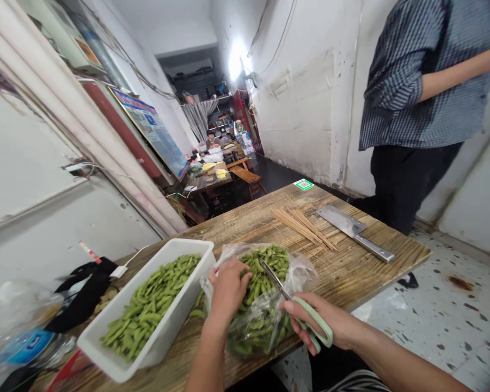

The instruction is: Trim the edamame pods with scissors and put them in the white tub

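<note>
My right hand (310, 321) is closed around the pale green handles of a pair of scissors (320, 321). The metal blades point up and to the left, over the pods. A clear plastic bag (306, 268) full of green soybean pods (265, 261) lies open in front of me. At the bag's left side, my left hand (230, 280) reaches in among the pods with curled fingers; what they grip is hidden. Left of the bag, a white plastic tub (210, 247) holds many more soybean pods (155, 305).
Thin wooden skewers (304, 228) and a cleaver (355, 231) lie on the wooden table (245, 231). A plastic bottle (32, 348) and a black bag (84, 294) crowd the left. A person in a checked shirt (400, 92) stands beyond the right edge.
</note>
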{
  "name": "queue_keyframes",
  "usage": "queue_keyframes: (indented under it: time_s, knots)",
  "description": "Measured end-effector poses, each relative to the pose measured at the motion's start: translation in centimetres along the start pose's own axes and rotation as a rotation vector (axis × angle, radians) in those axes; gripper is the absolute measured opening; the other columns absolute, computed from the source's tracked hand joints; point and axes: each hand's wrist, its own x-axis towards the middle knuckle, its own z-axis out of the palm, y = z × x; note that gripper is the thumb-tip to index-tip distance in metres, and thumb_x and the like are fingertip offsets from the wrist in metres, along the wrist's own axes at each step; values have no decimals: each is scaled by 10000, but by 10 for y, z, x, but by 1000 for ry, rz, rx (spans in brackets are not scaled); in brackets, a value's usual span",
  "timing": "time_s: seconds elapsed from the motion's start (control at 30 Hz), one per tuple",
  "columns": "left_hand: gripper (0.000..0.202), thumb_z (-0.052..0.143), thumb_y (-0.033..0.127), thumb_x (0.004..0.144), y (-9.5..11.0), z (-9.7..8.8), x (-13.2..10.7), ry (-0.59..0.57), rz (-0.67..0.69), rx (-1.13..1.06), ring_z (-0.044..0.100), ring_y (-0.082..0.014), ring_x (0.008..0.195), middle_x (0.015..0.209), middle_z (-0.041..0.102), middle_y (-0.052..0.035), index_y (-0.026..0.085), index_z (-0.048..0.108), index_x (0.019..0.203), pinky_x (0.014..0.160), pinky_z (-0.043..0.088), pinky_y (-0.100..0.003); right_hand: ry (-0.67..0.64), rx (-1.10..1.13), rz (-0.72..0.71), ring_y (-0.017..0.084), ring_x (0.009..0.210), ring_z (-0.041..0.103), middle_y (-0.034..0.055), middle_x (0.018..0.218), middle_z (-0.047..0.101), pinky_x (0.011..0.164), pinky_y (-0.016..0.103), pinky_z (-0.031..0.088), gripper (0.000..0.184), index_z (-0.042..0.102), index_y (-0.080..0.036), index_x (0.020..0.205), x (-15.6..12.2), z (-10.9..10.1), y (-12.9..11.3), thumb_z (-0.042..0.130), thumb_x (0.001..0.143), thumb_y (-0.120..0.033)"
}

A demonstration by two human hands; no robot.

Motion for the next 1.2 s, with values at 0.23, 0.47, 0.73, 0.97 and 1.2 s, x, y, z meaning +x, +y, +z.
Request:
queue_keyframes:
  time_s: [0.23,0.47,0.73,0.97,1.2]
  knots:
    - [255,558,365,811,-7,-14,-13,-99,79,-486,661,-236,950,972,749,-64,213,740,902,887,468,-365,-4,-74,-13,36,372,444,-72,592,501,320,128,405,497,499,-165,799,-1,3,-8,637,745,-639]
    - [247,555,371,805,-1,-16,-19,-85,72,-485,648,-224,898,911,734,-60,211,735,858,855,466,-348,-37,-144,-31,34,388,427,-75,583,471,334,121,388,496,509,-166,840,0,3,-6,603,770,-648]
    - [251,550,368,805,-5,-14,-22,-90,39,-489,641,-233,941,945,738,-65,208,733,866,884,454,-355,-60,-199,-36,41,385,398,-103,531,424,355,132,371,502,502,-169,948,-1,2,-9,605,782,-631]
    - [204,581,342,790,-3,-16,-23,-88,47,-529,649,-243,907,908,746,-49,236,747,839,859,455,-365,-21,-268,-30,46,351,385,-113,451,387,328,151,266,407,522,-175,850,-1,1,-10,659,789,-554]
    - [159,634,325,729,-4,-16,-22,-128,-22,-622,573,-168,687,719,644,-18,190,701,781,666,436,-282,23,-244,2,47,310,367,-113,414,382,305,155,244,400,519,-176,755,0,2,-15,701,746,-533]
